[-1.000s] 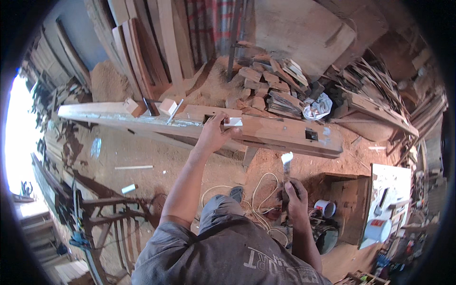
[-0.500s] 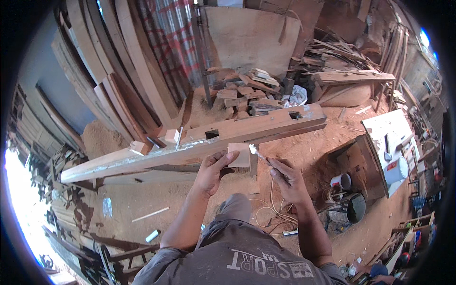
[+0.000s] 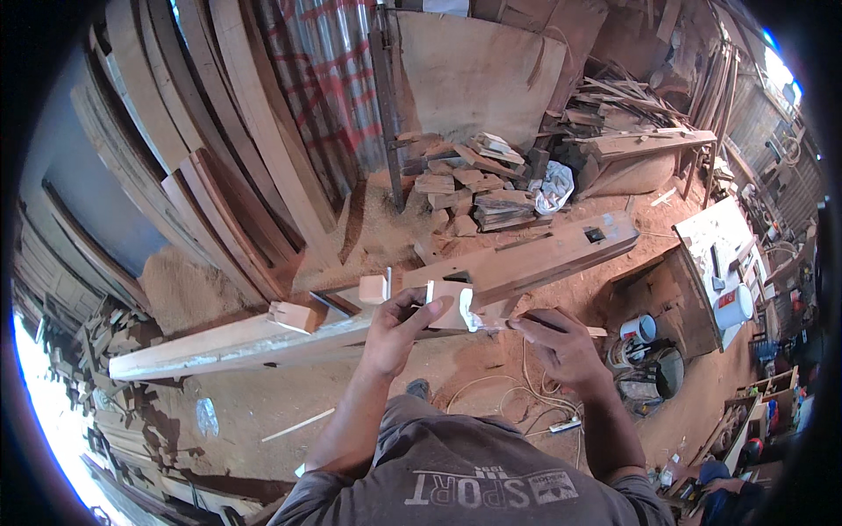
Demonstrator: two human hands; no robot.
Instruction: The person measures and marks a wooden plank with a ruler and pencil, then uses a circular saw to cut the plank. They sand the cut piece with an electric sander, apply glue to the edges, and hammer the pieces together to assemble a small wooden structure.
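Observation:
My left hand (image 3: 396, 333) pinches a small pale wooden block (image 3: 449, 291) between thumb and fingers, above a long timber beam (image 3: 237, 349). A thick strip of white paste (image 3: 466, 309) lies along the block's right side. My right hand (image 3: 563, 346) is closed round a thin stick (image 3: 597, 332); its pale end sticks out past the hand, and its working tip meets the paste. I cannot tell whether that tip has bristles. Two more wooden blocks, one left (image 3: 292, 316) and one nearer the middle (image 3: 374, 288), rest on the beam.
The beam has square mortise holes (image 3: 595, 235). Planks (image 3: 263, 114) lean at the back left, and offcuts (image 3: 474, 180) are heaped behind. To the right stand a white-topped table (image 3: 715, 230), a white bucket (image 3: 733, 307) and containers (image 3: 638, 329). A cable (image 3: 526, 386) coils on the dusty floor.
The stick's white-coated tip has come against the block, and paste now covers the block's right side. Both hands are slightly lower in the shifted view, the right one further to the right.

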